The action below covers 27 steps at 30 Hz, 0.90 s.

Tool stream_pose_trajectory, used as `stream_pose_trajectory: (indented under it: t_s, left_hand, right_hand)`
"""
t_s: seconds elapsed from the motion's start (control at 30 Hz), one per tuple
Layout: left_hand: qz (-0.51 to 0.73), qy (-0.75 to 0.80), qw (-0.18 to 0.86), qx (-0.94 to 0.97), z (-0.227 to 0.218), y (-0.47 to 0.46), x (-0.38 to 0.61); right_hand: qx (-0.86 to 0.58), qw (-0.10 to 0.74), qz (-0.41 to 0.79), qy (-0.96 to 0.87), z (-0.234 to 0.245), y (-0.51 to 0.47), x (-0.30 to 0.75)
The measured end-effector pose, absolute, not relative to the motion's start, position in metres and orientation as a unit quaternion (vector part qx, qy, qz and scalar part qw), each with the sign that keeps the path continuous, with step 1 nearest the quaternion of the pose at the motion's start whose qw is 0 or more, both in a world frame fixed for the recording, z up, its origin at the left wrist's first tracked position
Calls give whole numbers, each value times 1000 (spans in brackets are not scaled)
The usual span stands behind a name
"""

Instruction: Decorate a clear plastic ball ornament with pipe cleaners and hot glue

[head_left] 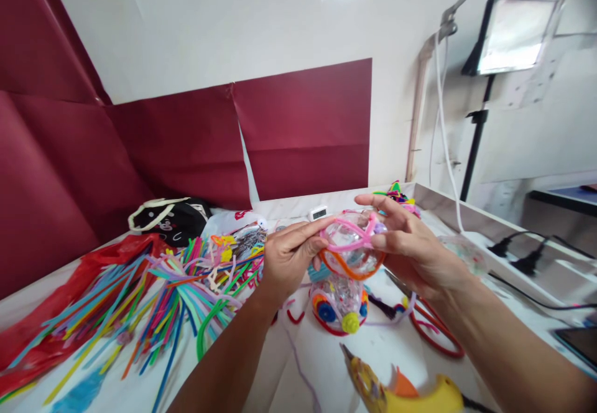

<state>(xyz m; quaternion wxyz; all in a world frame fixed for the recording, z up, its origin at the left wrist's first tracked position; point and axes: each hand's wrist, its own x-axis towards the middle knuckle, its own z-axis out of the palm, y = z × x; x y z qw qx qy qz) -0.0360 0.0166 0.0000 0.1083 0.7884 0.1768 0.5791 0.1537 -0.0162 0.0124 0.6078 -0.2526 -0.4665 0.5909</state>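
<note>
While held aloft, globe between both grips.

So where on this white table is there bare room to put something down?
One bare strip of the white table lies between the heap of coloured pipe cleaners and the yellow glue gun. Behind, around the black cloth bag, and right, near the red wire ring and black cables, it is crowded.
</note>
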Motion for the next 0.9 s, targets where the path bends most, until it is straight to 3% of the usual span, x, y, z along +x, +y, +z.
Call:
stream_pose_trajectory:
  t_s: [0.27,0.9]
  left_hand:
    - [591,192,270,736,-10,17,-30]
    - [572,210,411,678,-9,15,-25]
  right_hand:
    - [-248,610,597,-458,11,-13,156]
    - [-247,607,603,-456,9,-10,159]
